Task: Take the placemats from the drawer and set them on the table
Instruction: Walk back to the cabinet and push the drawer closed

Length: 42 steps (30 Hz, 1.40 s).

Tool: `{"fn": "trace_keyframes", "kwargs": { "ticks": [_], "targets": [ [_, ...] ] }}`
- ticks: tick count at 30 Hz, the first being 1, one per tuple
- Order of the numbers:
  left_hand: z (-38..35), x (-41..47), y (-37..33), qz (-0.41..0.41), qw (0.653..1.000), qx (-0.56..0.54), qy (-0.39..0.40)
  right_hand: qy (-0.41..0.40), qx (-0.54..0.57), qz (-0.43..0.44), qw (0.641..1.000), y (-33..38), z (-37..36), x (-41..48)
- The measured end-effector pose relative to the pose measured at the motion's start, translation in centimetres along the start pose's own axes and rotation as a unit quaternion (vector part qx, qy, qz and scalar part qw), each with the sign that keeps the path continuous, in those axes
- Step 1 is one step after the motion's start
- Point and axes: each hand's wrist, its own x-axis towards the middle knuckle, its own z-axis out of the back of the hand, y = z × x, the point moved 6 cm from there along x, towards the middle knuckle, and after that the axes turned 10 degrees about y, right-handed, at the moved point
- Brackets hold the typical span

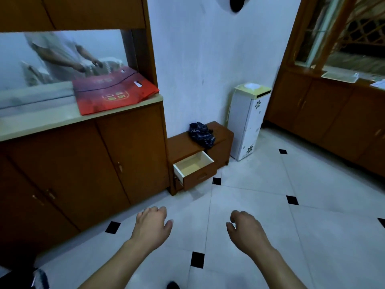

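A low brown cabinet (pixel 187 142) stands against the white wall, and its upper drawer (pixel 193 165) is pulled out. The drawer's pale inside looks bare; no placemats show anywhere in view. My left hand (pixel 153 225) and my right hand (pixel 244 230) hang in front of me over the tiled floor, well short of the drawer. Both have loosely curled fingers and hold nothing. No table is in sight.
A tall wooden sideboard (pixel 83 163) fills the left, with a red paper bag (pixel 112 90) on its pale counter below a mirror. A dark crumpled cloth (pixel 201 132) lies on the low cabinet. A white floor unit (pixel 248 124) stands right of it; more wooden cupboards (pixel 325 115) line the right wall.
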Motion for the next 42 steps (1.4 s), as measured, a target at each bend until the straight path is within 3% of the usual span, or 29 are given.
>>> {"fn": "trace_keyframes", "kwargs": {
  "ticks": [14, 21, 27, 32, 37, 42],
  "targets": [
    [3.6, 30.5, -9.5, -0.107, 0.994, -0.026, 0.011, 0.033, -0.002, -0.094, 0.995, -10.0, 7.1, 23.9],
    [4.1, 43.1, -11.8, -0.029, 0.999, -0.019, 0.014, 0.067, -0.021, -0.007, 0.998, -14.0, 9.0, 40.9],
    [4.2, 51.2, -11.5, 0.070, 0.996, -0.016, 0.045, 0.108, -0.045, 0.117, 0.986, -12.3, 10.8, 55.7],
    [2.1, 56.3, -9.9, 0.105, 0.991, -0.067, 0.052, 0.159, -0.062, 0.183, 0.968, -10.0, 8.6, 63.4],
    [-2.4, 62.7, -8.7, 0.110, 0.985, -0.062, 0.116, 0.239, -0.066, 0.172, 0.953, -9.9, 4.0, 69.5],
    [-9.7, 70.0, -6.6, 0.104, 0.971, -0.110, 0.184, 0.306, 0.024, 0.096, 0.947, -11.9, -0.7, 76.2]
  ]
}}
